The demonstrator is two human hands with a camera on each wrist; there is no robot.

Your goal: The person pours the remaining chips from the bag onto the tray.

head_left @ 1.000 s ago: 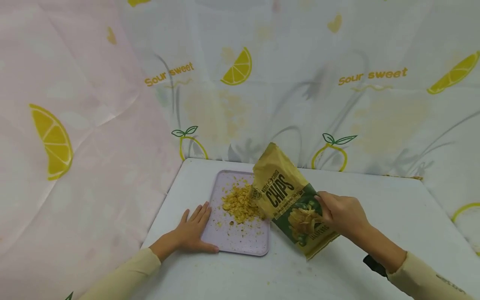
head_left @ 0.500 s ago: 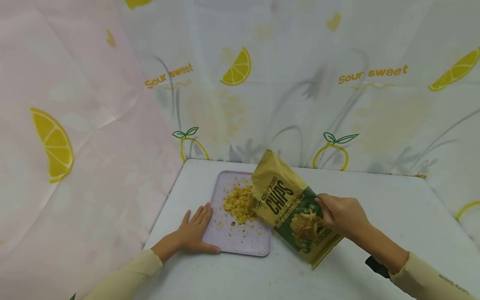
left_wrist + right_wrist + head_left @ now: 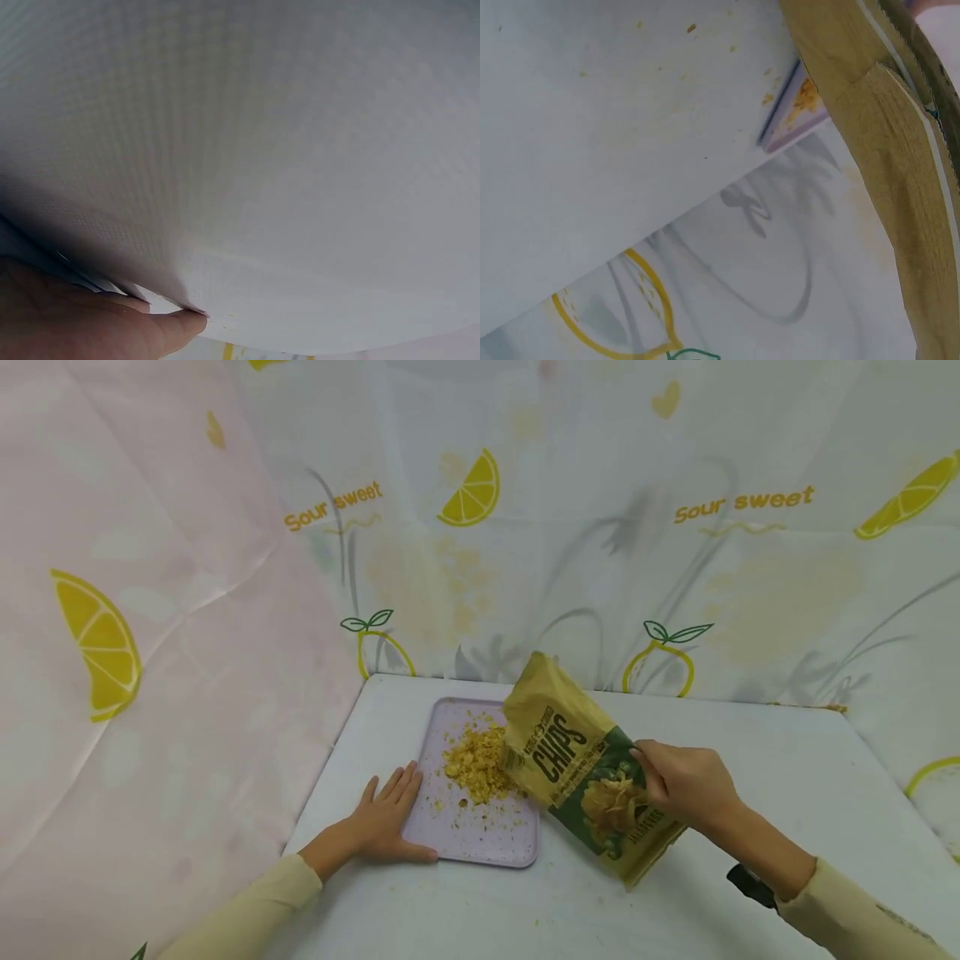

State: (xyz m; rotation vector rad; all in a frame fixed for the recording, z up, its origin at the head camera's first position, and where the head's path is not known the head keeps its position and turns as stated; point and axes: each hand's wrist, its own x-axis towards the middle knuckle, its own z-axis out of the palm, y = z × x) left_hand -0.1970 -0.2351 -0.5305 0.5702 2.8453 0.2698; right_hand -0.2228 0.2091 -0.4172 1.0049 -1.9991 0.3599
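Note:
A green and gold chip bag [image 3: 570,760], lettered CHIPS, slants over the right side of a lilac tray [image 3: 480,850]. My right hand [image 3: 692,785] grips the bag by its right edge, with the thumb on the printed front. Crushed chips [image 3: 478,767] lie heaped on the tray, partly hidden behind the bag. My left hand [image 3: 384,820] rests at the tray's left edge, fingers straight and spread, thumb along the near corner. In the right wrist view the bag's gold back [image 3: 889,150] fills the right side. Only some fingers [image 3: 176,330] show low in the left wrist view.
The white table [image 3: 465,914] carries small crumbs near the tray and below the bag. Right behind it hangs a lemon-print curtain [image 3: 555,568], and a pink one [image 3: 187,710] runs along the left side. A dark wrist strap [image 3: 752,887] shows by the right sleeve.
The bag's top has dipped slightly and its lower end has shifted a little right, still in my right hand. My left hand and the tray keep their places.

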